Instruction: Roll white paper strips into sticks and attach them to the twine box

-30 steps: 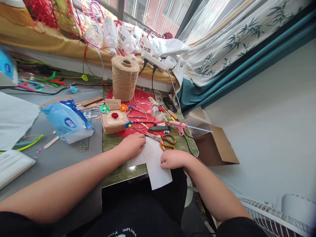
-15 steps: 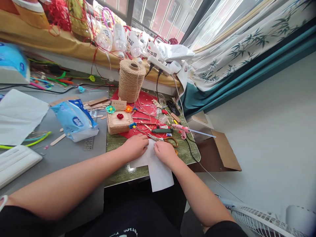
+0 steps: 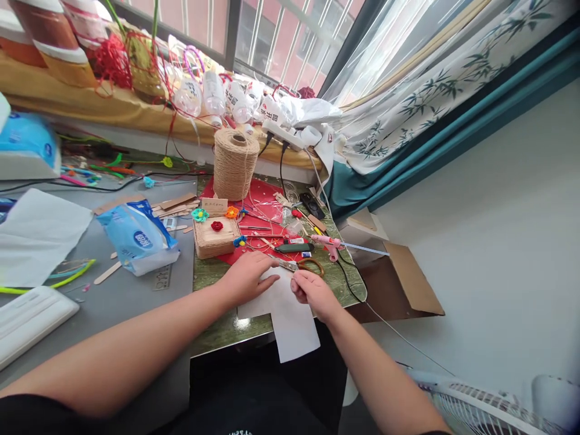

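Observation:
A white sheet of paper (image 3: pixel 295 335) with a stepped edge lies at the table's front edge, one part hanging over it. My left hand (image 3: pixel 248 279) is over the paper's left part, fingers stretched forward and thumb apart, with nothing visible in it. Above the paper's right side, my right hand (image 3: pixel 318 294) is closed, thumb and fingertips pressed together; what they pinch, if anything, is too small to make out. Just beyond both hands lie scissors (image 3: pixel 312 264) with brown handles, the blades pointing left towards my left fingertips.
A twine-wrapped box (image 3: pixel 215 238) with small flowers stands behind my left hand, a big twine spool (image 3: pixel 234 172) behind it. A pink glue gun (image 3: pixel 329 243) lies right of a dark green cutter (image 3: pixel 294 248). A blue tissue pack (image 3: pixel 138 238) is at left.
My left fingers have straightened and the thumb has spread from them. My right hand has turned and shifted slightly right, now pinched above the paper. The view has tilted up a little.

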`<state>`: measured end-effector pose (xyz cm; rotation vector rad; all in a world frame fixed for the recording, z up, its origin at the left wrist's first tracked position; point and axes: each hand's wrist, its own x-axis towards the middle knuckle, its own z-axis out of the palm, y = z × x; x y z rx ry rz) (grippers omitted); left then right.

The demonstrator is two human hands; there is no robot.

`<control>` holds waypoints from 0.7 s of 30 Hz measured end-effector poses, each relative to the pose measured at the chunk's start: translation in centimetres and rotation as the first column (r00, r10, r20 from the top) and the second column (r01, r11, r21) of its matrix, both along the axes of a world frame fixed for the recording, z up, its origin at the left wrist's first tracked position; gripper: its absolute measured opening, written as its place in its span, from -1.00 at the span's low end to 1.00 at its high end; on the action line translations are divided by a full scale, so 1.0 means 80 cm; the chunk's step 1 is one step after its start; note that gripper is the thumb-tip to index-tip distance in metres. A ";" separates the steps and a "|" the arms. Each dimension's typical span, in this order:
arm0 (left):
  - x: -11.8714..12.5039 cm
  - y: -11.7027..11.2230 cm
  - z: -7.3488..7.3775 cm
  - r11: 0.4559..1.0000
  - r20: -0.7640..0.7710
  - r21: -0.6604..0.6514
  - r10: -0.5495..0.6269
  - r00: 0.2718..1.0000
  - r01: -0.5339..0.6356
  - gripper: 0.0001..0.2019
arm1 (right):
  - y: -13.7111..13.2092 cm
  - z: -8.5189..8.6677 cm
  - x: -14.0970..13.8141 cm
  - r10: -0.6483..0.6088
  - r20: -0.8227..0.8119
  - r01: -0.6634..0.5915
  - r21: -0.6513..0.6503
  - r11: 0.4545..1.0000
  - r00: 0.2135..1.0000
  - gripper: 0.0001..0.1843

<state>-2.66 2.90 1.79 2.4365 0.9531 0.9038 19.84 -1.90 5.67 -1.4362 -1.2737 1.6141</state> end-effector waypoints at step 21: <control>0.011 -0.025 0.000 0.997 0.483 -0.043 -0.032 0.875 0.060 -0.87 | -0.061 -0.035 -0.085 -0.384 -0.493 0.440 -0.003 0.898 0.781 -0.58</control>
